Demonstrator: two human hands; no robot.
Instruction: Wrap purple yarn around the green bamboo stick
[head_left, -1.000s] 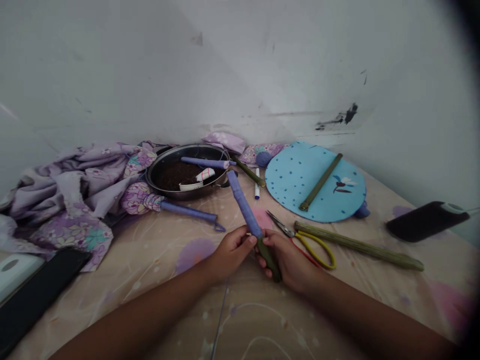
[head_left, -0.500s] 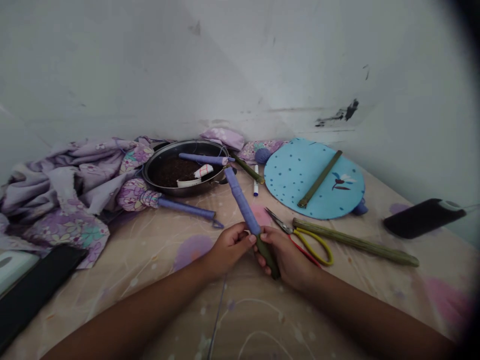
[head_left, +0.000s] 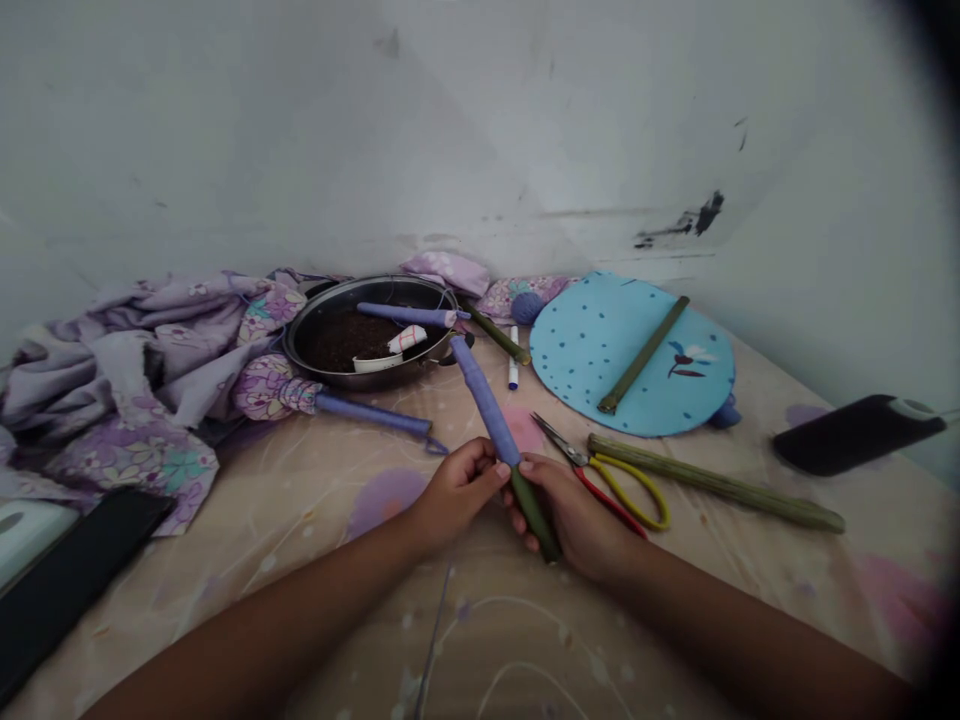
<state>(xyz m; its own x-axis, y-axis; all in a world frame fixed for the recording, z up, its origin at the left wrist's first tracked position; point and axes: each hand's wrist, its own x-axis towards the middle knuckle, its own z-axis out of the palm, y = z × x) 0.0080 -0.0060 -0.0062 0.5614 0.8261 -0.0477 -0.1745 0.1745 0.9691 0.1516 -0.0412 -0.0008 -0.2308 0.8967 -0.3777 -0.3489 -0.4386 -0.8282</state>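
Note:
Between my hands is a green plant stick [head_left: 534, 515], its upper length wound with purple yarn [head_left: 487, 405] and its lower end bare. My right hand [head_left: 577, 520] wraps round the bare part, thumb near the edge of the winding. Closed against the stick's left side at that edge is my left hand [head_left: 461, 495], its thumb pressing there; its inner fingers are partly hidden. A thin strand [head_left: 439, 625] runs down the mat below my left hand. Just right of my right hand lie scissors [head_left: 600, 470] with red and yellow handles.
A dark pan [head_left: 330, 370] holds brown crumbly material and a wrapped stick [head_left: 405, 315]. Floral cloth [head_left: 150, 350] lies left, beside a cloth-headed wrapped stick [head_left: 375, 412]. To the right are a blue round mat [head_left: 570, 350], bare stems [head_left: 720, 483] and a marker [head_left: 513, 360].
The held stick and both hands have barely moved; the left thumb sits slightly higher along the stick. The view has shifted slightly.

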